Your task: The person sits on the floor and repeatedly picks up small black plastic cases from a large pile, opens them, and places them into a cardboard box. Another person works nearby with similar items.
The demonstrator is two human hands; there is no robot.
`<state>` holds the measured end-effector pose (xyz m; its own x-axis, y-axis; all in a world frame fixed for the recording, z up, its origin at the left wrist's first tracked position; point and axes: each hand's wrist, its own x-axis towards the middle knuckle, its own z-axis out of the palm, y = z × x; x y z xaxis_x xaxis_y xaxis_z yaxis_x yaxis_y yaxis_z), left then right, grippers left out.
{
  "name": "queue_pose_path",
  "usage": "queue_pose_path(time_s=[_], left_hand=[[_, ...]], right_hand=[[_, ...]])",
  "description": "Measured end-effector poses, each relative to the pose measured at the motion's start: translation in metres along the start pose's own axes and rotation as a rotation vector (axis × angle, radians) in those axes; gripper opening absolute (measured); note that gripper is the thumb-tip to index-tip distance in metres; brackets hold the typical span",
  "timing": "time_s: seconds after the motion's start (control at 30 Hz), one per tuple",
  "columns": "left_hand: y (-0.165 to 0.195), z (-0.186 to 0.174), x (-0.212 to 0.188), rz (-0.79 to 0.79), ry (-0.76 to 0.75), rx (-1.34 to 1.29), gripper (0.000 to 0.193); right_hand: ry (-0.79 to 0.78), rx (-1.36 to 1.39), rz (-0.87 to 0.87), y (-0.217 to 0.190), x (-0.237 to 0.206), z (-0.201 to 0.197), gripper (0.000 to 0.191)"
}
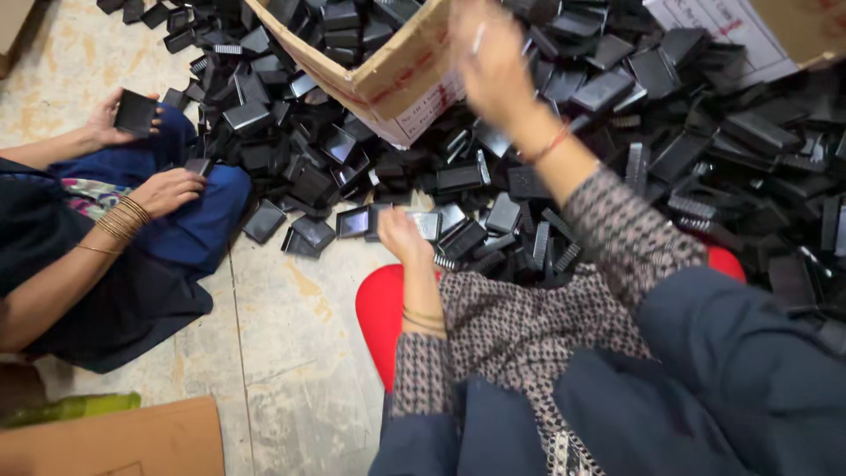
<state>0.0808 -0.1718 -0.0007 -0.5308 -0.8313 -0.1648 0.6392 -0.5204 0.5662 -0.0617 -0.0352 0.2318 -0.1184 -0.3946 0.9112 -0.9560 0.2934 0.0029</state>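
Left hand (404,236) is low at the near edge of the black pile (617,132), grip curled around a small black plastic cap (428,226), which sits just under and beside the fingers, against the pile's edge on the floor (282,353). Right hand (493,62) is raised over the pile near the cardboard box (397,75), blurred by motion; something thin and pale shows at the fingertips, cannot tell what, cannot tell whether the grip is pressed together or spread.

Doing this well, as I judge it: hold the cap by its edges, not the face, so it doesn't slip; take one piece from the pile's loose rim rather than from under stacked ones; keep the raised hand clear of the box flap.

Around: the box lies tipped open with more caps spilling out. Ribbed black pieces (542,242) are mixed among the flat ones near the left hand. A red seat (381,317) sits under the person. A second person sits at left; one hand (115,119) holds up a black cap (137,112), the other hand (172,189) rests on a blue-clad knee by another small piece. Cardboard sheet (115,441) lies at bottom left, a green thing beside it.

In the way: dense pile, overlapping pieces, and the box flap close to the right hand.
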Motion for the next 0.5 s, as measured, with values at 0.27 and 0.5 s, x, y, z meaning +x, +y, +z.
queue_pose_path(time_s=[0.27,0.5], left_hand=[[-0.039,-0.045,0.007,-0.313,0.125,0.323,0.042],[-0.046,-0.031,0.011,-0.142,-0.027,0.255,0.061]], right_hand=[[-0.513,-0.148,0.142,-0.018,-0.203,0.092,0.022],[-0.800,0.709,0.653,-0.053,-0.205,0.090,0.018]])
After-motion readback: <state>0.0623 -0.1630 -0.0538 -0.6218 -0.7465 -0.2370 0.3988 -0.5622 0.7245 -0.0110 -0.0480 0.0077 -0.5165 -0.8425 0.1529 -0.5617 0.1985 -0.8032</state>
